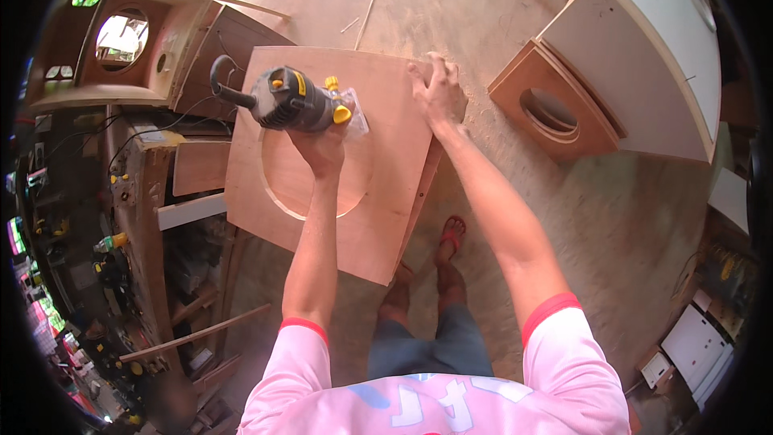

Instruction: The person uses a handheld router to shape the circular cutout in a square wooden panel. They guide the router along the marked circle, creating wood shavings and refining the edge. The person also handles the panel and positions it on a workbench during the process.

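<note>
A plywood box [394, 185] with a pale wood face and a large round cutout [318, 185] is in front of me. My left hand [322, 149] grips a handheld router [294, 101], dark grey with yellow knobs and a clear base. The router is over the face at the upper rim of the cutout, and its bit is hidden. At the box's far right corner, my right hand [441, 97] holds the edge, thumb toward the face and fingers on the outer side.
At right, a brown panel with a round hole [555, 109] leans on a large curved cabinet [636, 56]. Another speaker-like cabinet [173, 56] stands at far left. A cluttered wooden workbench [141, 193] with tools and cords lines the left. Sawdust and a cord [374, 0] lie on the floor.
</note>
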